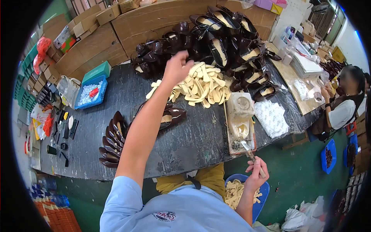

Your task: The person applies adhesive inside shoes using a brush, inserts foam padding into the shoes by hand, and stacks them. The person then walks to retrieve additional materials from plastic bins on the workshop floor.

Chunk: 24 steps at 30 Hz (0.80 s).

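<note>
My left hand (178, 67) is over the left edge of a heap of cream insoles (205, 86), close to a pile of dark glossy shoes (185, 42); its fingers are partly spread and nothing shows in them. My right hand (256, 173) grips the handle of a brush (250, 154), whose tip is at the glue container (241, 129) on the table's front edge. Under my left forearm lie dark shoes (174, 118), partly hidden by the arm. A row of dark shoes (112, 143) stands to the left of that arm.
A blue basket (92, 92) and small tools (65, 127) are at the left. White printed paper (271, 118) lies right of the glue. A blue tub (261, 201) of insoles stands below the table. A person (342, 104) sits at the right.
</note>
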Motion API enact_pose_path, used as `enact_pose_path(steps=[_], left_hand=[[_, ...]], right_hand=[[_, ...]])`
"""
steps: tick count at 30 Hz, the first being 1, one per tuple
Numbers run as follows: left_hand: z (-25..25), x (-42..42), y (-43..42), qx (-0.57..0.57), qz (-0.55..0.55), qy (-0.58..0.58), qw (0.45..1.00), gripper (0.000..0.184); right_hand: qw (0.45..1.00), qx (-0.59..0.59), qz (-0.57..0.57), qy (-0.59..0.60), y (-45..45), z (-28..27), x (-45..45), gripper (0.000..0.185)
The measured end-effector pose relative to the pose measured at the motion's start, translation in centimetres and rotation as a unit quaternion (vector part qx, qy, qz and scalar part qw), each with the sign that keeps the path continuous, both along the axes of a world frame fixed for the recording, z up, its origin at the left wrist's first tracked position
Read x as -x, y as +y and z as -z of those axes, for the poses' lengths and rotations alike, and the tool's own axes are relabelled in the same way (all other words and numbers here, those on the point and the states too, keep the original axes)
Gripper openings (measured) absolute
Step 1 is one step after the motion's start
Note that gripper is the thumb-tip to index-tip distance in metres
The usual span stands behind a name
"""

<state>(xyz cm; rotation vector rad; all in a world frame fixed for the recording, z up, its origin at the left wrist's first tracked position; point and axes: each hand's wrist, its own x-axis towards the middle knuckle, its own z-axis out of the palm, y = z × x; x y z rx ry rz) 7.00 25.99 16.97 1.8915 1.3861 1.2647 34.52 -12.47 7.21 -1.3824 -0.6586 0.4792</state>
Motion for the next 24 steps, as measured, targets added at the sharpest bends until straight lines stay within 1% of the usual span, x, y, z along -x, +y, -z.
enact_pose_path(steps=[1,2,3,5,6,7,9,11,12,15,16,19,20,23,24], left_hand=[[2.6,1.1,-1.1,-0.076,0.036,0.119,0.989,0.045],[2.6,1.2,-5.4,-0.021,0.031,0.226,0.973,0.042],[3.4,2.1,-7.8,0.068,0.068,0.306,0.947,0.04],[5.2,5.0,-12.5,0.136,0.122,0.398,0.899,0.045],[7.6,7.0,-13.8,0.142,0.134,0.427,0.883,0.051],[8.9,8.7,-14.9,0.169,0.156,0.437,0.87,0.06],[9.6,10.5,-17.2,0.113,0.14,0.445,0.877,0.062],[10.1,11.5,-17.2,0.103,0.097,0.385,0.912,0.059],[10.4,12.0,-17.2,0.065,0.07,0.384,0.918,0.056],[10.8,13.0,-16.6,-0.062,-0.007,0.379,0.923,0.044],[11.3,13.1,-16.3,-0.091,-0.027,0.403,0.91,0.042],[11.5,12.0,-15.0,-0.046,-0.056,0.441,0.895,0.041],[12.0,11.8,-14.1,-0.054,-0.056,0.449,0.89,0.031],[12.0,11.6,-11.9,0.023,-0.025,0.448,0.893,0.021],[10.9,10.9,-12.5,0.016,-0.023,0.399,0.916,0.02]], right_hand=[[1.0,0.004,0.005,0.005,-0.1,0.1,0.0,0.025],[1.0,0.007,0.007,0.011,-0.3,0.3,-0.2,0.025],[1.0,0.009,0.009,0.016,-0.3,0.6,-0.4,0.025],[1.0,0.016,0.014,0.018,-0.1,0.9,-1.1,0.026],[0.999,0.022,0.017,0.016,0.1,1.0,-1.4,0.027],[0.999,0.029,0.018,0.015,0.3,1.0,-1.7,0.027],[1.0,0.019,-0.001,0.017,1.4,1.3,-2.0,0.025],[0.999,0.0,-0.031,0.014,2.5,1.8,-1.9,0.024],[0.999,0.002,-0.047,0.014,2.9,1.6,-1.5,0.025],[0.997,-0.008,-0.079,-0.014,3.6,1.9,-0.3,0.025],[0.995,-0.007,-0.094,-0.01,3.6,2.0,0.2,0.026],[0.994,0.013,-0.109,0.017,3.8,1.4,2.2,0.025],[0.994,0.009,-0.111,0.018,3.7,1.4,2.5,0.025],[0.995,0.014,-0.1,-0.004,3.2,1.3,2.7,0.025],[0.995,0.019,-0.091,-0.026,3.0,1.0,2.4,0.027]])
